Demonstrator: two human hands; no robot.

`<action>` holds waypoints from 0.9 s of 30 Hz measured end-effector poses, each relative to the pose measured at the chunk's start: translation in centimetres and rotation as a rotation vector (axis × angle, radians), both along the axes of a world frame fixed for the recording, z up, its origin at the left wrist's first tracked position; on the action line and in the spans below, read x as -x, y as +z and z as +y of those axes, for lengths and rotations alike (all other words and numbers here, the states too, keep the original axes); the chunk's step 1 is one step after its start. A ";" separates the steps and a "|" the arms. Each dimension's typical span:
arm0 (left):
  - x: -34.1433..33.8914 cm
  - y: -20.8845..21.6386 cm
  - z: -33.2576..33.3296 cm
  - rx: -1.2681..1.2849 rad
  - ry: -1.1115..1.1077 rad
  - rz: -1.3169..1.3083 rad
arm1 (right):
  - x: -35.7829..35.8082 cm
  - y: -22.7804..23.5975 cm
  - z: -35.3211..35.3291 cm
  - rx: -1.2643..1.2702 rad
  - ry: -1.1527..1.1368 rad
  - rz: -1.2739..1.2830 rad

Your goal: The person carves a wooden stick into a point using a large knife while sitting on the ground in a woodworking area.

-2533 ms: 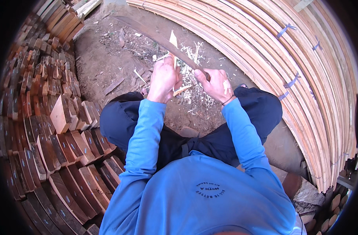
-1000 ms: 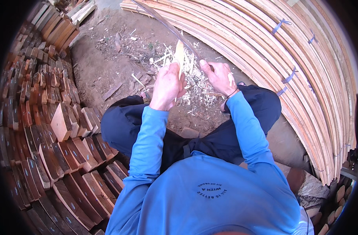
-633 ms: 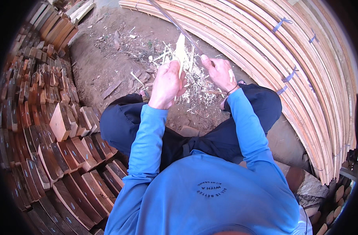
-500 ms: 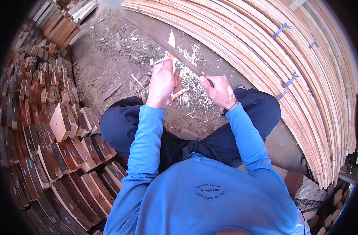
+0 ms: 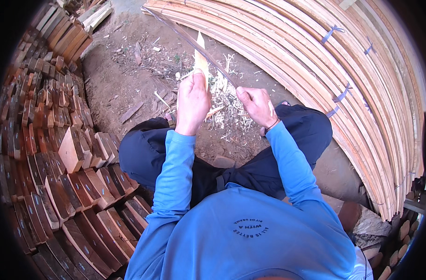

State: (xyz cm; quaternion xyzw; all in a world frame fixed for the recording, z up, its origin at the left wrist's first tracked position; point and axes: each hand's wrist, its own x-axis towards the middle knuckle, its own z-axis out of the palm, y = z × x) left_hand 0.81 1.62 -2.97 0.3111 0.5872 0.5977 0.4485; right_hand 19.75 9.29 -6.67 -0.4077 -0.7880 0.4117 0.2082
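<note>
One person, seated cross-legged on dirt, blue long-sleeve top, dark trousers. Two hands in view, both theirs.

Left hand fisted around one pale wood piece, held upright; its pointed tip sticks out above the knuckles.

Right hand fisted on the near end of one long dark blade. The blade runs up and left from that hand, crossing just behind the wood piece; whether the edge actually touches the wood I can't tell, too small here.

One patch of pale shavings on the ground between and just past the hands, in front of the knees.

Left side: stack of short reddish wood blocks, dozens, too many to count, wrapping round the person's left.

Far and right: one big pile of long curved wooden slats, too many to count. Blue straps on it, at least four visible.
</note>
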 end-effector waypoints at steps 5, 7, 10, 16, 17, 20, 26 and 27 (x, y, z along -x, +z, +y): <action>-0.5 -0.8 0.6 -0.052 0.182 0.447 | -1.0 -1.9 -0.8 0.369 0.056 0.385; -0.4 0.2 0.2 -0.035 0.206 0.507 | -1.2 -0.9 -1.0 0.522 0.020 0.480; -0.5 0.9 0.0 -0.056 0.243 0.599 | -1.9 -0.8 -0.9 0.647 -0.016 0.574; -0.4 0.3 0.2 -0.068 0.235 0.509 | -2.7 -1.7 -0.7 0.625 -0.009 0.542; -0.3 0.2 0.2 -0.069 0.232 0.507 | -2.7 -1.8 -0.8 0.597 -0.005 0.494; -0.2 -0.6 0.4 -0.077 0.214 0.469 | -2.7 -2.1 -1.0 0.420 0.032 0.346; 0.2 1.7 -0.9 -0.112 -0.079 -0.542 | -2.2 0.2 -2.4 -0.124 0.122 0.071; 0.5 1.8 -1.1 -0.114 -0.107 -0.604 | -2.2 0.5 -2.6 -0.122 0.107 0.076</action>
